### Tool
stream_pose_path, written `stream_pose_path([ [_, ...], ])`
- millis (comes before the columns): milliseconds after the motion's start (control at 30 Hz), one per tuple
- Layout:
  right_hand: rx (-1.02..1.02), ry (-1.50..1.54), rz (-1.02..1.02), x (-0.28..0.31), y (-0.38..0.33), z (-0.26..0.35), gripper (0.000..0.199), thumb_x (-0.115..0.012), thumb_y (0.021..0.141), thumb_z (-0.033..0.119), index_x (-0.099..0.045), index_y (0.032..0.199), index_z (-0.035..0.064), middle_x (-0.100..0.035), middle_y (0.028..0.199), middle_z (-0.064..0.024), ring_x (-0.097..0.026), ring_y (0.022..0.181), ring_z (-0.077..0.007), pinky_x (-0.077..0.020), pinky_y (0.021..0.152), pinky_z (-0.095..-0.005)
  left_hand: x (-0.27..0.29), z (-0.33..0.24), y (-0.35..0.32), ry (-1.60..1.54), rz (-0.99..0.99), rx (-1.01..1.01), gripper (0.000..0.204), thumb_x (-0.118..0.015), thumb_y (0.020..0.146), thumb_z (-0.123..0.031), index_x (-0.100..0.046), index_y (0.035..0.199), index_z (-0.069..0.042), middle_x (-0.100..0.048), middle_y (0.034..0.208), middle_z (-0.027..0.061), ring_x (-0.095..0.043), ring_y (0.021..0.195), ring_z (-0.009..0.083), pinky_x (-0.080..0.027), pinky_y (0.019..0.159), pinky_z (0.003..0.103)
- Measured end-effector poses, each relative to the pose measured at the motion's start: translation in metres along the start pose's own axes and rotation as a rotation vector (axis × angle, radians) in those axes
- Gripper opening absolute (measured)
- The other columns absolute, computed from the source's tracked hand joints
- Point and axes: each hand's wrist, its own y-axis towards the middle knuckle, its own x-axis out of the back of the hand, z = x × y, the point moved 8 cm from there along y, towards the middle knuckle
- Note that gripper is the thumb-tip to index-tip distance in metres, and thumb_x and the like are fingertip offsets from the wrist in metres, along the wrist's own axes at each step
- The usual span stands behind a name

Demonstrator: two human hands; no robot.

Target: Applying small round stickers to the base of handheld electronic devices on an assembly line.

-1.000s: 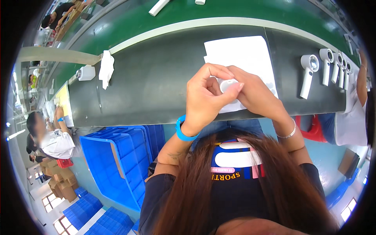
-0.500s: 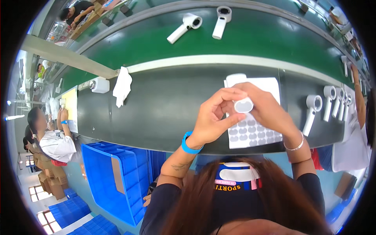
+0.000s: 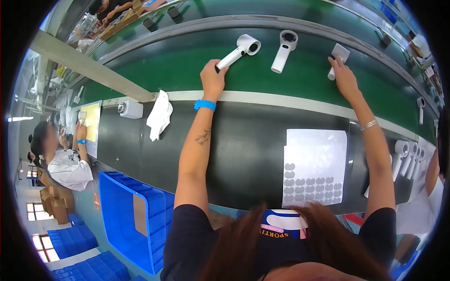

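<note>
On the green belt (image 3: 253,82) beyond the table's far edge (image 3: 281,99), my left grip (image 3: 213,76) pinches a white round-headed device (image 3: 241,48) by its handle; my right grip (image 3: 346,78) covers part of a side-turned device (image 3: 341,51), how closed I cannot tell.

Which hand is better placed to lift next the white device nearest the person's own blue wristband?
Probably the left hand: it is at that device's handle, while the right hand is at another white device.
</note>
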Motion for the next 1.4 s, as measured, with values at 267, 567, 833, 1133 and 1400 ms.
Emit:
stream_pose_path([
  [267,-0.03,0.622,-0.12,0.089,-0.085,0.06,0.04,-0.058,0.079,-0.003,-0.053,0.117,0.0057,-0.051,0.123,-0.0177,-0.053,0.108,-0.0369,-0.0429,0.091,-0.0395,0.05,-0.113,-0.028,-0.633,-0.208,-0.166,0.033,-0.076,0.072,-0.004,-0.066,0.102,0.0,-0.065,0.098,0.0088,-0.064,0.087,0.019,-0.052,0.081,0.031],
  [567,-0.261,1.045,0.088,0.104,-0.217,0.106,0.015,-0.063,0.081,0.004,-0.065,0.097,0.0018,-0.064,0.092,-0.0093,-0.062,0.08,-0.0179,-0.0477,0.067,-0.0272,0.065,-0.212,-0.164,-0.807,0.163,-0.29,0.037,-0.074,0.07,0.005,-0.065,0.105,0.002,-0.065,0.103,0.0127,-0.063,0.092,0.0194,-0.052,0.082,0.029],
  [833,-0.237,1.037,0.019,0.107,-0.212,0.095,0.015,-0.062,0.081,0.002,-0.064,0.096,0.0019,-0.063,0.092,-0.0096,-0.062,0.079,-0.0185,-0.0479,0.067,-0.0275,0.104,-0.117,-0.1,-0.693,-0.34,-0.149,0.033,-0.069,0.078,0.004,-0.06,0.11,0.006,-0.063,0.106,0.0125,-0.06,0.096,0.0171,-0.049,0.083,0.028],
  [1133,-0.325,1.011,-0.026,0.085,-0.197,0.081,0.014,-0.061,0.081,0.001,-0.064,0.095,0.0015,-0.064,0.092,-0.0094,-0.062,0.08,-0.0191,-0.0478,0.068,-0.0277,0.048,0.071,0.012,-0.415,-0.514,0.285,0.027,-0.072,0.071,0.006,-0.052,0.087,-0.001,-0.057,0.091,0.0076,-0.061,0.088,0.0201,-0.05,0.081,0.031],
  [1400,-0.383,1.025,0.035,0.088,-0.211,0.094,0.014,-0.064,0.081,0.003,-0.065,0.095,0.003,-0.065,0.092,-0.0083,-0.062,0.08,-0.0174,-0.0472,0.067,-0.0272,0.028,-0.036,-0.007,0.287,-0.358,-0.507,0.037,-0.078,0.069,-0.026,-0.063,0.094,-0.003,-0.063,0.097,0.016,-0.056,0.095,0.0324,-0.04,0.088,0.043],
])
